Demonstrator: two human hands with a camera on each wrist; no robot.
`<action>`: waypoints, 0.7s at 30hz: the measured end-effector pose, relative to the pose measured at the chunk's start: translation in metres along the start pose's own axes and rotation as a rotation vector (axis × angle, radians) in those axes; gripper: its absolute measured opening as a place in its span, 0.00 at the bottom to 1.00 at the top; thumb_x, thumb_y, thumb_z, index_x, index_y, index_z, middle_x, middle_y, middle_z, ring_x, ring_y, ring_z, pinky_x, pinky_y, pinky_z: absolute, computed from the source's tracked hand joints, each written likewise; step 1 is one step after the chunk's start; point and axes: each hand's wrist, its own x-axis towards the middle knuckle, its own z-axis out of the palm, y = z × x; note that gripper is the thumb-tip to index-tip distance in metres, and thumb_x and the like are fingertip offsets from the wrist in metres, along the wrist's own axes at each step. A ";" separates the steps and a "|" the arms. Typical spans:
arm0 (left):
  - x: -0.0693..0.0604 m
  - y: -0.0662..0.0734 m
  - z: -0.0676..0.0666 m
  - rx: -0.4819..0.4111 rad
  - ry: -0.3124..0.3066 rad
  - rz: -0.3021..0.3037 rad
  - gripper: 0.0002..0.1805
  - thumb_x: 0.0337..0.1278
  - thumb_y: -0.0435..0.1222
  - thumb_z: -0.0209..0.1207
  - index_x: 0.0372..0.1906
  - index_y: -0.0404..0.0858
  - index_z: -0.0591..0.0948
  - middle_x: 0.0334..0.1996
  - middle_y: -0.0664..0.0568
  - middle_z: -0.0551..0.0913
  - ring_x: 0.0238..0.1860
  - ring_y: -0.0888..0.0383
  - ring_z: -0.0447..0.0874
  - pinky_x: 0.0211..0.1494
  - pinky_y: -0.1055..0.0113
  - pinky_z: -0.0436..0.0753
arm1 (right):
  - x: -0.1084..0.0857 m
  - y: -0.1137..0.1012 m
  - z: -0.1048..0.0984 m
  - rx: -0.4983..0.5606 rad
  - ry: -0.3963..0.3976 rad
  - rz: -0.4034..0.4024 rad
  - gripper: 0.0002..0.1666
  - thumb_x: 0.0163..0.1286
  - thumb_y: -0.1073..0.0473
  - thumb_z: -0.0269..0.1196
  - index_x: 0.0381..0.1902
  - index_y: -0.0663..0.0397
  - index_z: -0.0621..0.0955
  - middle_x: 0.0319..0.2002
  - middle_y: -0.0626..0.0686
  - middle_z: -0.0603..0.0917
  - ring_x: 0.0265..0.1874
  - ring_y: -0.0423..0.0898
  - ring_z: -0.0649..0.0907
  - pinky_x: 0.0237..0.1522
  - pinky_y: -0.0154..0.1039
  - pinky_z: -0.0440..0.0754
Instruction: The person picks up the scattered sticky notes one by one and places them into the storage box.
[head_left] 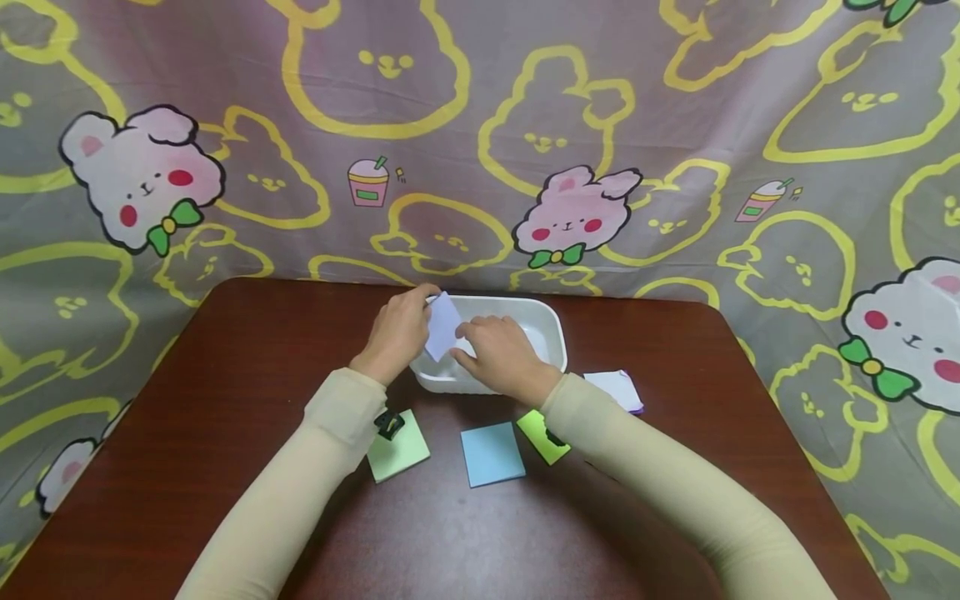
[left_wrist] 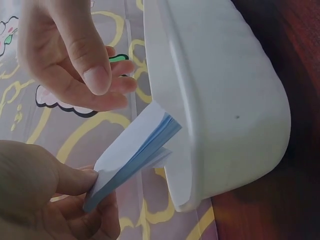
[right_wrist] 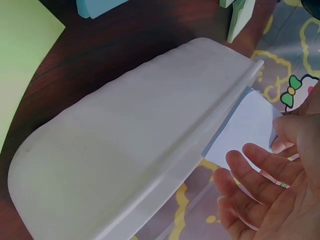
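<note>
I hold a small paper pad (head_left: 444, 325) tilted over the left end of a white tray (head_left: 480, 384), my left grip (head_left: 401, 329) pinching one end between thumb and fingers. My right grip (head_left: 504, 352) is spread loosely just beside it, its fingers around nothing. Nearer me on the dark red-brown counter (head_left: 150, 442) lie a pale green pad (head_left: 401, 462), a blue pad (head_left: 492, 454) and a yellow-green pad (head_left: 542, 437); the wrist gear and sleeves partly cover the two outer ones. Right of the tray, a white pad (head_left: 611, 388) shows a purple edge. Behind hangs a cartoon-printed cloth (head_left: 442, 192). My pad's face is pale lavender, its bluish leaves parting at the far end.
</note>
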 end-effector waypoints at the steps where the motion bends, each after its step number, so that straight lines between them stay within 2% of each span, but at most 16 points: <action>1: 0.000 0.001 0.001 0.007 -0.003 0.000 0.19 0.74 0.31 0.51 0.64 0.43 0.78 0.51 0.40 0.87 0.44 0.40 0.87 0.42 0.47 0.82 | 0.000 0.001 0.000 0.002 -0.002 0.002 0.19 0.71 0.48 0.65 0.49 0.56 0.86 0.39 0.54 0.90 0.38 0.52 0.87 0.42 0.50 0.82; 12: 0.002 0.005 0.012 0.073 -0.044 -0.015 0.18 0.75 0.33 0.52 0.64 0.46 0.78 0.53 0.43 0.87 0.42 0.43 0.87 0.38 0.50 0.80 | -0.004 0.007 0.003 0.003 -0.016 0.017 0.19 0.72 0.48 0.64 0.49 0.55 0.86 0.40 0.54 0.90 0.40 0.53 0.87 0.44 0.51 0.82; 21: 0.004 0.008 0.018 0.096 -0.056 0.015 0.18 0.74 0.33 0.53 0.63 0.45 0.79 0.50 0.43 0.88 0.40 0.45 0.86 0.36 0.52 0.80 | -0.006 0.010 0.004 0.003 -0.020 0.026 0.19 0.73 0.48 0.63 0.50 0.56 0.86 0.40 0.54 0.90 0.41 0.53 0.87 0.44 0.51 0.82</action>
